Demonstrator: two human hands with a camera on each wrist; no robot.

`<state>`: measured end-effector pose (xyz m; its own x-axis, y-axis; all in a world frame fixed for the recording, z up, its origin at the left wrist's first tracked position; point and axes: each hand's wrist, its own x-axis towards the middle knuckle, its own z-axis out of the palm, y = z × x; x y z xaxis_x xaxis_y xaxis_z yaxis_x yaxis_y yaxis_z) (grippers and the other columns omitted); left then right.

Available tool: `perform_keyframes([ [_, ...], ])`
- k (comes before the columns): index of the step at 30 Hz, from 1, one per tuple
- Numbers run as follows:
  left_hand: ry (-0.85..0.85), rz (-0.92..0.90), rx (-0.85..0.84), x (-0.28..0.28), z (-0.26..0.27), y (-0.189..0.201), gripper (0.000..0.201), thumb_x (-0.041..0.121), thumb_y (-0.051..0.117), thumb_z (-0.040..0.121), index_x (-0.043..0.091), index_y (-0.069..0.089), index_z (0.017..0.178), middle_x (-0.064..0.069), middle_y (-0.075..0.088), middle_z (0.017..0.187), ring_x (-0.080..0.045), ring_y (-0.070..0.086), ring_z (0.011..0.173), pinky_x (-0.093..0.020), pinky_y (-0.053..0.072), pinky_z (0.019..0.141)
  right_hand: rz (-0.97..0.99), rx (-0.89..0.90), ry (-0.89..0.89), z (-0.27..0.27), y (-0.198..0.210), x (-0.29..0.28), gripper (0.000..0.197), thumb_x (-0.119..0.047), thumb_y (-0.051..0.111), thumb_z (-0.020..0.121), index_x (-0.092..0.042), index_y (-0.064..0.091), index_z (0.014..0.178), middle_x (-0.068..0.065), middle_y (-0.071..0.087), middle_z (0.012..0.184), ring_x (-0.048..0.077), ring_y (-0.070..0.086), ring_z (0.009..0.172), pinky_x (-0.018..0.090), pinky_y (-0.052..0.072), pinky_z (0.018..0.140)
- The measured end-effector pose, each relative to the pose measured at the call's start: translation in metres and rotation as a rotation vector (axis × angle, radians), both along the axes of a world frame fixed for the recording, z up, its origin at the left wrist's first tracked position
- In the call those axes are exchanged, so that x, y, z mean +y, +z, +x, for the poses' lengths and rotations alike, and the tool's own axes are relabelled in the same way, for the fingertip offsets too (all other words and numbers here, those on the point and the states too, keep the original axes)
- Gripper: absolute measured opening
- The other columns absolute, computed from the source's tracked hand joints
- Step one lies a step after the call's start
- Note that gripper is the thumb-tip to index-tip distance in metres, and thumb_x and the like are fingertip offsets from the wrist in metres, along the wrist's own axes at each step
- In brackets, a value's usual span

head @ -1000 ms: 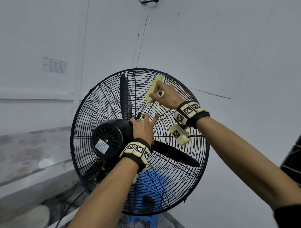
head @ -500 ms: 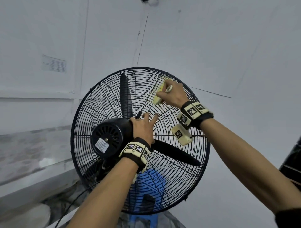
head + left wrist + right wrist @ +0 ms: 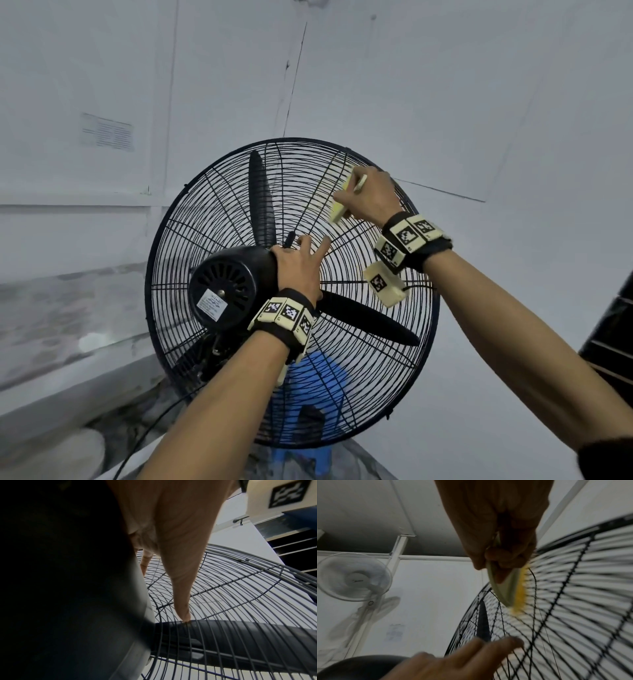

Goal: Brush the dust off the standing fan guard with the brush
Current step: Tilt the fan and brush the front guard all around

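The right hand [image 3: 371, 195] grips a pale brush [image 3: 505, 586] with yellow bristles against the black wire fan guard [image 3: 239, 192]. The left hand [image 3: 298, 267], fingers spread, rests on the motor housing [image 3: 233, 274].

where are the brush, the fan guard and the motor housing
brush [image 3: 337, 209]: head view, lower end of its pale yellow body below the fingers
fan guard [image 3: 239, 192]: head view, bare wires at upper left
motor housing [image 3: 222, 274]: head view, vented rear face

open air above guard [image 3: 212, 192], motor housing [image 3: 233, 274] blocking centre
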<state>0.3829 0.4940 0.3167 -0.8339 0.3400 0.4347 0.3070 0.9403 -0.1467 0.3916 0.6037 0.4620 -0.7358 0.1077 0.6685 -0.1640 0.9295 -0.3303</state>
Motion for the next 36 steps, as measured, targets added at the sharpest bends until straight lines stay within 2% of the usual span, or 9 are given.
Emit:
perform_keyframes([
  [3,0.008,-0.026,-0.002,0.004,0.001,0.000,0.118,0.066,0.074,0.084,0.032,-0.006,0.164,-0.009,0.027,0.160,-0.041,0.063,0.115,-0.056,0.036,0.107,0.232,-0.088,-0.200,0.001,0.013,0.000,0.028,-0.029,0.072,0.082,-0.011,0.056,0.070,0.004,0.062,0.069,0.024,0.062,0.075,0.032,0.048,0.065],
  [8,-0.003,-0.002,-0.012,0.003,0.001,0.002,0.120,0.061,0.082,0.078,0.034,0.001,0.162,-0.008,0.033,0.155,-0.037,0.067,0.108,-0.056,0.035,0.106,0.037,0.036,0.134,-0.016,0.026,-0.017,0.014,-0.016,0.070,0.082,-0.014,0.056,0.081,-0.001,0.063,0.073,0.020,0.063,0.070,0.025,0.047,0.060],
  [11,0.001,-0.012,-0.028,0.003,-0.001,0.004,0.120,0.058,0.085,0.076,0.035,0.002,0.161,-0.007,0.035,0.151,-0.034,0.068,0.103,-0.058,0.036,0.106,-0.030,0.026,0.000,-0.021,0.031,-0.011,0.016,-0.019,0.073,0.080,-0.011,0.058,0.081,0.002,0.062,0.074,0.022,0.063,0.071,0.034,0.054,0.065],
  [15,0.000,0.004,-0.031,0.006,0.000,0.004,0.118,0.050,0.087,0.077,0.036,0.004,0.160,-0.008,0.038,0.149,-0.034,0.068,0.101,-0.058,0.037,0.105,0.182,-0.136,-0.280,-0.012,0.050,-0.004,0.029,-0.031,0.068,0.088,-0.008,0.053,0.094,0.008,0.058,0.094,0.025,0.056,0.087,0.031,0.046,0.071],
  [20,0.008,0.002,-0.005,0.005,0.002,0.002,0.122,0.055,0.088,0.073,0.036,0.004,0.159,-0.008,0.040,0.146,-0.032,0.068,0.100,-0.057,0.039,0.103,-0.212,0.063,0.160,-0.012,0.052,-0.003,0.027,-0.032,0.067,0.091,-0.010,0.056,0.081,0.021,0.074,0.080,0.026,0.074,0.061,0.037,0.060,0.054],
  [23,0.003,-0.005,-0.008,0.004,0.003,0.002,0.123,0.057,0.088,0.073,0.036,0.003,0.160,-0.007,0.039,0.148,-0.033,0.068,0.101,-0.057,0.038,0.104,-0.293,-0.063,0.028,-0.011,0.054,0.011,0.030,-0.039,0.056,0.098,-0.009,0.061,0.094,0.019,0.074,0.089,0.025,0.073,0.061,0.029,0.057,0.054],
  [27,0.013,-0.002,-0.007,0.006,0.002,0.003,0.123,0.057,0.087,0.074,0.035,0.002,0.160,-0.007,0.038,0.149,-0.033,0.068,0.100,-0.056,0.039,0.103,0.000,-0.102,-0.257,-0.009,0.080,0.027,0.031,-0.033,0.048,0.098,-0.003,0.057,0.105,0.014,0.057,0.101,0.029,0.055,0.091,0.030,0.041,0.076],
  [33,0.006,0.002,-0.006,0.004,0.004,0.002,0.128,0.065,0.085,0.073,0.036,-0.003,0.161,-0.007,0.035,0.152,-0.033,0.067,0.107,-0.055,0.038,0.105,-0.203,-0.160,0.112,-0.028,0.068,0.028,0.026,-0.046,0.060,0.086,-0.023,0.057,0.075,0.017,0.075,0.089,0.038,0.074,0.086,0.053,0.062,0.079],
  [36,0.015,-0.001,-0.010,0.004,0.002,0.002,0.129,0.066,0.083,0.073,0.036,-0.006,0.162,-0.007,0.033,0.156,-0.034,0.066,0.111,-0.056,0.037,0.107,-0.199,-0.156,-0.035,-0.007,0.072,0.030,0.023,-0.033,0.055,0.094,-0.011,0.062,0.091,0.018,0.071,0.097,0.037,0.073,0.084,0.037,0.060,0.071],
])
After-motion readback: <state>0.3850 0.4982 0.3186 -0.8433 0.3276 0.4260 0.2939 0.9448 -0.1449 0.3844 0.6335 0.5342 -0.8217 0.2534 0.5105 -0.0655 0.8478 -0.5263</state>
